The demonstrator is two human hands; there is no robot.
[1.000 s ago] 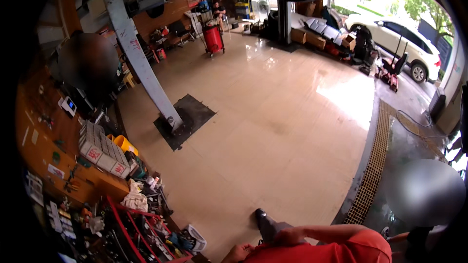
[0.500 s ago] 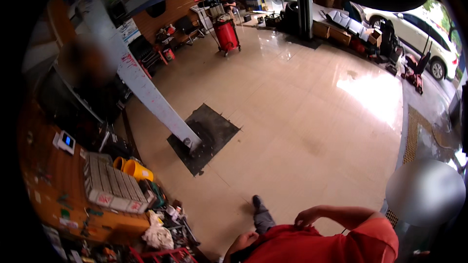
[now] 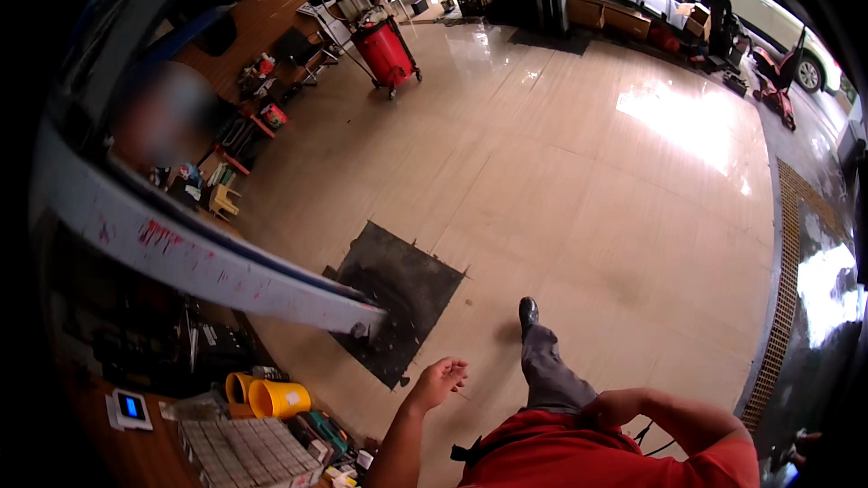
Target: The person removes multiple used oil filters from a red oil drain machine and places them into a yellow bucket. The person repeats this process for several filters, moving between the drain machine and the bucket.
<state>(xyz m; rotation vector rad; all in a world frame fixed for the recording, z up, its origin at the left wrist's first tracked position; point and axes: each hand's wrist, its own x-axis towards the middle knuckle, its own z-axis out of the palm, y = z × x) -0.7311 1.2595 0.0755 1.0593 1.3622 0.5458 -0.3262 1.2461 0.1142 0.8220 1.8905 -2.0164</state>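
The left hand (image 3: pixel 438 381), swinging out from the red shirt (image 3: pixel 551 452), is showing a loose, empty grip, seemingly freer; the right hand (image 3: pixel 613 407) is resting at the shirt's hem, its grip unclear. The grey post (image 3: pixel 217 276) is looming nearer.

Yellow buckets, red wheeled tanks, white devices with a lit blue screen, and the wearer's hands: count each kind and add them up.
Yellow buckets: 2
Red wheeled tank: 1
White device: 1
Left hand and right hand: 2
Total: 6
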